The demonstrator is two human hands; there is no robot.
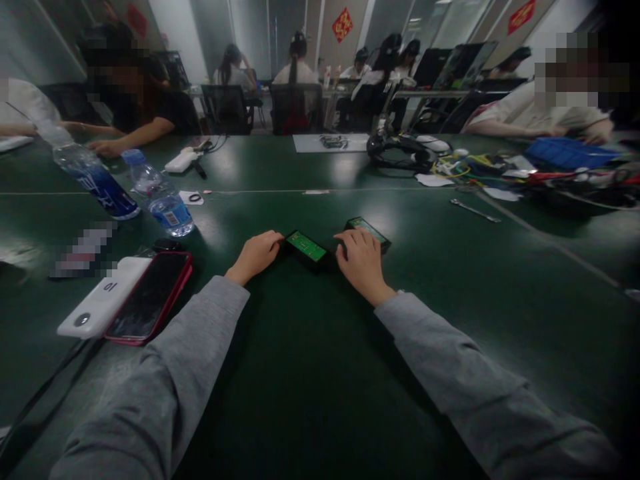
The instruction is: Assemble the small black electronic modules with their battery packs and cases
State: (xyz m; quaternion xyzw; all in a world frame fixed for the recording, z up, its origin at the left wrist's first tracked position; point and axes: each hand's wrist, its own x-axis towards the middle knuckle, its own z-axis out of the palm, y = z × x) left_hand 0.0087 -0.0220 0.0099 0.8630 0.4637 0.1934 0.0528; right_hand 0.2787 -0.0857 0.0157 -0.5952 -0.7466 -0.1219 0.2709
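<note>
A small black box with a green circuit board [309, 247] on top lies on the dark green table between my hands. My left hand [259, 253] has its fingers bent together at the box's left corner, touching it; the fingertips are partly hidden. A second, similar black box [374, 231] with a pale greenish top lies farther right. In front of it, and partly over it, is my right hand [361, 259], its fingers stretched toward the left and the thumb apart. Nothing shows in the right hand's grasp.
To the left are two water bottles [167, 208], a red-cased phone [150, 300] and a white device [103, 300] with a dark strap. A wrench [475, 211] lies to the right. Beyond it are tangled cables [475, 163] and a blue tray [570, 155]. Several people sit around.
</note>
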